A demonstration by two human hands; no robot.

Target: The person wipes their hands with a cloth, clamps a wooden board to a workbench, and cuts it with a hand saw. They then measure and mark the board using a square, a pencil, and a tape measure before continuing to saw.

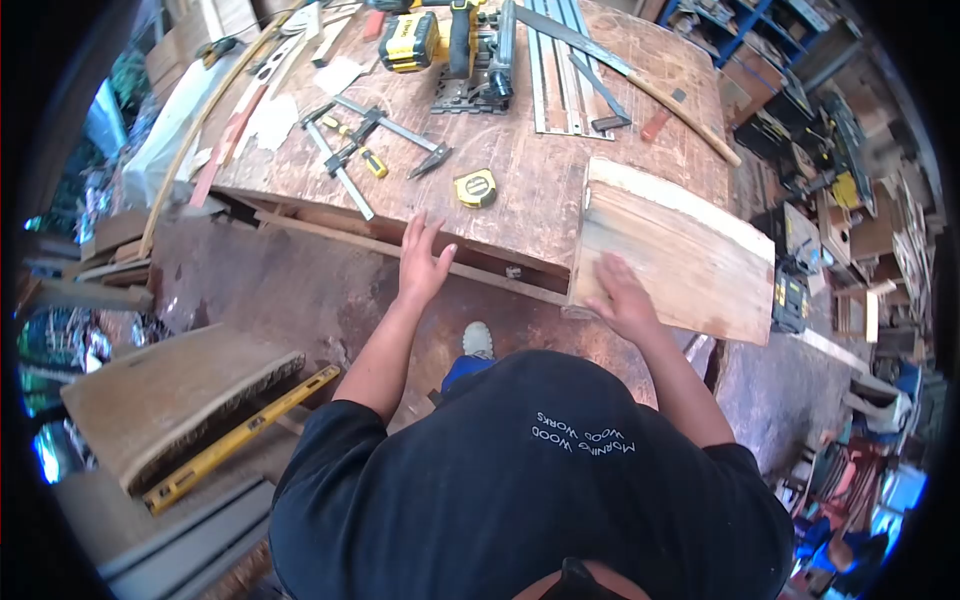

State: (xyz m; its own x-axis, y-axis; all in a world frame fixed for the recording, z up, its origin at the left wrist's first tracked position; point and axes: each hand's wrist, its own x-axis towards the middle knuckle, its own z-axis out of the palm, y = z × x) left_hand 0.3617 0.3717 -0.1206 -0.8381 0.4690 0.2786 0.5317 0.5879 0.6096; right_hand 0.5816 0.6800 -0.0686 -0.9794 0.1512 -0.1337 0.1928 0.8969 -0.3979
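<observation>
My left hand (425,262) is at the front edge of the worn wooden workbench (520,165), its fingers spread and holding nothing. My right hand (622,292) lies with fingers extended on the near left part of a wide wooden board (690,250). That board has a pale, uneven far edge and rests over the bench's front right corner. Between and beyond my hands sits a yellow tape measure (475,188). Left of it are bar clamps (345,160) with yellow-and-black handles and a hammer-like metal head.
Farther back on the bench stand a yellow-and-black cordless power tool (460,45), metal rails (560,85) and a long-handled tool (660,95). At lower left, a thick wood slab (190,390) has a yellow spirit level (240,440) alongside. Cluttered shelves (740,30) line the right.
</observation>
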